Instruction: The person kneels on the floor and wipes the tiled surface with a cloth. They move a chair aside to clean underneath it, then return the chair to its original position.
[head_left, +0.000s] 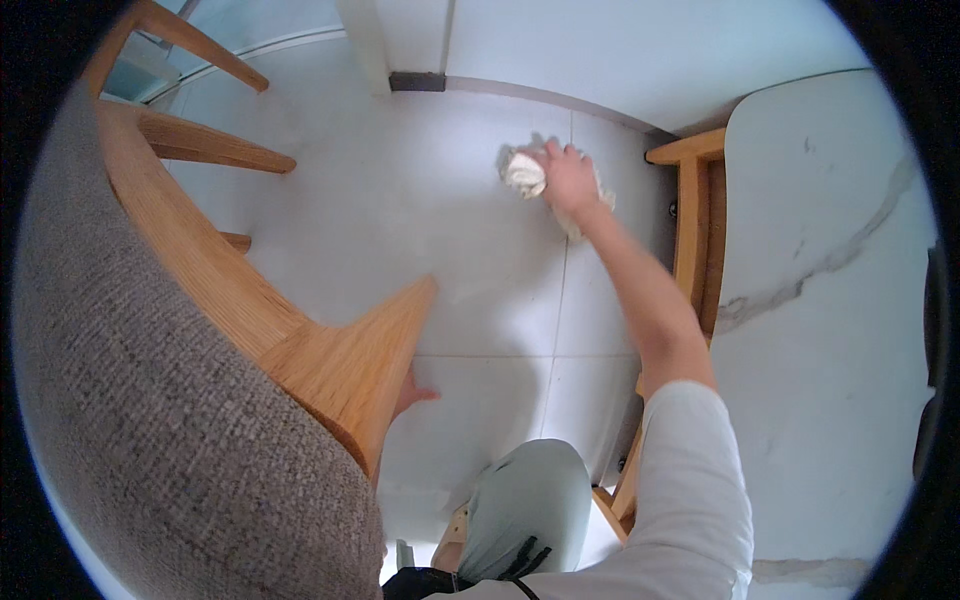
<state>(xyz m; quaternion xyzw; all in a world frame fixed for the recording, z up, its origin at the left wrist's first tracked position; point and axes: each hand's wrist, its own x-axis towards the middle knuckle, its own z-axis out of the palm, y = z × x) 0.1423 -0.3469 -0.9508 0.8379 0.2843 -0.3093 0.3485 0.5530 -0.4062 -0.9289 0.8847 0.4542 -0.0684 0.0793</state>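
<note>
My right hand (568, 176) is stretched out ahead of me, pressing a crumpled cream cloth (524, 174) on the pale tiled floor (420, 217). Some of the cloth bunches out on both sides of the hand, and the rest is hidden under it. Only part of my left hand (415, 395) shows, with one digit sticking out from behind the wooden leg (375, 352) of an upholstered chair. That leg hides the remaining fingers, so whether they grip the chair or rest on the floor is unclear.
The chair's grey fabric seat (202, 420) fills the left side. More wooden legs (217, 146) stand beyond it. A white panel (600, 60) bounds the floor ahead. To the right are a marble-patterned tabletop (817, 225) and a wooden frame (691, 232) close by my forearm.
</note>
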